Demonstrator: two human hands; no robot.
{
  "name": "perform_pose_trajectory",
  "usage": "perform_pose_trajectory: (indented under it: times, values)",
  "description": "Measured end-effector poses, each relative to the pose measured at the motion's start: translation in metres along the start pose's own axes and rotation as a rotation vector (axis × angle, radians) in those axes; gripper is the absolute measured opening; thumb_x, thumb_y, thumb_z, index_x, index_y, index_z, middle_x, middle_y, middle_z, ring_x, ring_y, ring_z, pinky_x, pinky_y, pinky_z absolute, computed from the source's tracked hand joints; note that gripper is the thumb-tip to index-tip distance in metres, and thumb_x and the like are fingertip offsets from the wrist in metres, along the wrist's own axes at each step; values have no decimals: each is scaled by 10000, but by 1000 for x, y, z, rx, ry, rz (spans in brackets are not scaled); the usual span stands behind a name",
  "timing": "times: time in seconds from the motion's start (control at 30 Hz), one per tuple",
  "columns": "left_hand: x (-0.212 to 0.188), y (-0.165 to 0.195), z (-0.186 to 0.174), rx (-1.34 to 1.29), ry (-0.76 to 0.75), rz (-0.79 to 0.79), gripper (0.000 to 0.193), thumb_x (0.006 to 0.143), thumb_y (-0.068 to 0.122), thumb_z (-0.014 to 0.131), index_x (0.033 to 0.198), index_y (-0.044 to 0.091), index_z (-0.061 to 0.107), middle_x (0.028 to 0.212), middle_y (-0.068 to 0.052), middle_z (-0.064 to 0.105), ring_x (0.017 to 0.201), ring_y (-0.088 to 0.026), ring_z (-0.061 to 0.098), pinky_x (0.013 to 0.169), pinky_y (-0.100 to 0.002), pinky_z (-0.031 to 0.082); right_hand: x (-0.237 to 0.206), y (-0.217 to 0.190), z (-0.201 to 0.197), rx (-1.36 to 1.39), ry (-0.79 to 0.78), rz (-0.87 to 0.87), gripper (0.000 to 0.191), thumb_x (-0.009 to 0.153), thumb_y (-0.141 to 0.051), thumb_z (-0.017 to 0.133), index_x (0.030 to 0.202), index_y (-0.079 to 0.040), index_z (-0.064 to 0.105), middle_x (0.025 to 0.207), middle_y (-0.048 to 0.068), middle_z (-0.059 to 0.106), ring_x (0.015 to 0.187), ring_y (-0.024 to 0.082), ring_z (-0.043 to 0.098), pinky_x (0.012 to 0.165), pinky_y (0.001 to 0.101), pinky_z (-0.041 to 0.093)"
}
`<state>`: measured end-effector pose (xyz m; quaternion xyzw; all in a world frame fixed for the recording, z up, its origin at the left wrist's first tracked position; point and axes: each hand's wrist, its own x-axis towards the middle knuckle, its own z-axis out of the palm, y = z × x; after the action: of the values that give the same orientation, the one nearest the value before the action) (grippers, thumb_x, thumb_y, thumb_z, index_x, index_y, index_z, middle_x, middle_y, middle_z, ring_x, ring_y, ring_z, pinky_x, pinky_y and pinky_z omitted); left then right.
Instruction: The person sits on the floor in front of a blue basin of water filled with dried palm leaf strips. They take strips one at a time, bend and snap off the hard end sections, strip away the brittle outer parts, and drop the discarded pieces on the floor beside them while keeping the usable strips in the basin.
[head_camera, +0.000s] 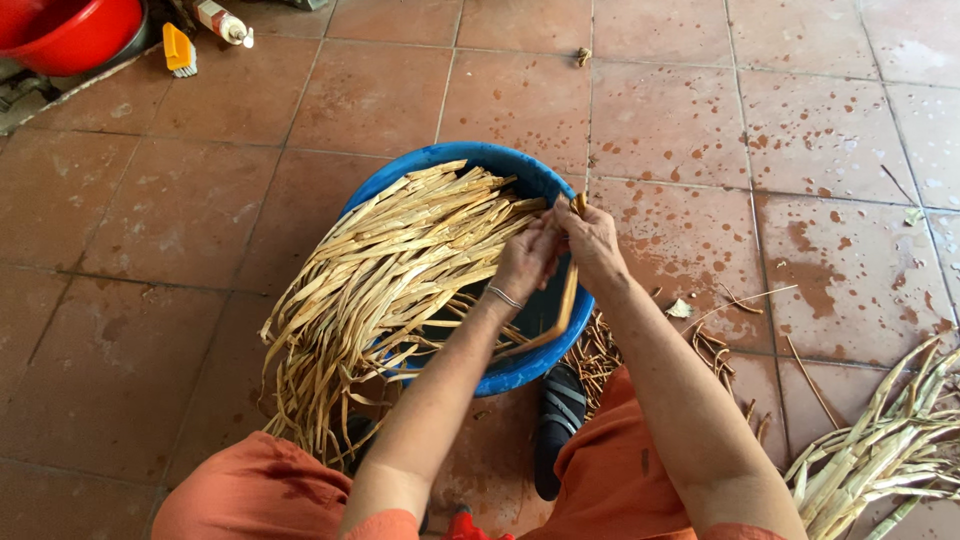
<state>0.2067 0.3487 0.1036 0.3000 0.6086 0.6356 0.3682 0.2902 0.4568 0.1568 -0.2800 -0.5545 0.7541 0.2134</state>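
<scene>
Item: pale fibre strip (568, 300), pinched at top by left hand (527, 258) and right hand (592, 243) above blue basin (520, 367). Probably light, pliant, splits lengthwise; grip near end.

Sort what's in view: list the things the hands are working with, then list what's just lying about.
In use: left hand, right hand, held strip, blue basin, strips draped over it.

Lying about: red tub, yellow brush, bottle, green stalks.
</scene>
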Motion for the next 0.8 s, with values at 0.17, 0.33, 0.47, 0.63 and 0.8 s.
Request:
perform_pose_trajectory:
  times: [0.17,0.33,0.47,0.63,0.8]
  values:
    - [-11,-2,31,97,-26,-110,504,1058,455,508,786,55,649,585,-31,613,471,-114,582,408,-280,468,16,0,-12,128,282,3,217,1015,-167,633,892,12,639,760,125,683,621,196,689,534,334,611]
    - [-27,2,54,526,67,281,382,1009,354,538,825,62,703,701,-167,723,604,-291,708,602,-426,585,30,-11,-44,214,515,-3,45,917,-7,668,905,-2,625,696,86,659,575,199,677,512,398,604]
    - [-71,-1,58,761,-14,367,315,1046,273,482,973,45,687,728,-218,700,633,-349,713,666,-462,597,34,-20,-83,375,703,-35,171,994,-109,635,862,-1,618,634,65,589,488,184,586,489,415,585]
    - [-98,0,52,865,-96,478,298,1089,216,529,876,34,629,662,-142,665,576,-284,682,529,-406,561,29,-15,-128,432,799,-107,142,947,-43,626,814,-2,655,628,99,657,511,232,638,566,435,640]
    - [-114,-3,40,933,62,825,207,1029,167,558,852,67,593,672,-84,638,623,-231,654,543,-348,536,28,-12,-169,567,742,-242,166,896,-29,627,746,-50,558,575,41,538,472,211,546,536,454,557]
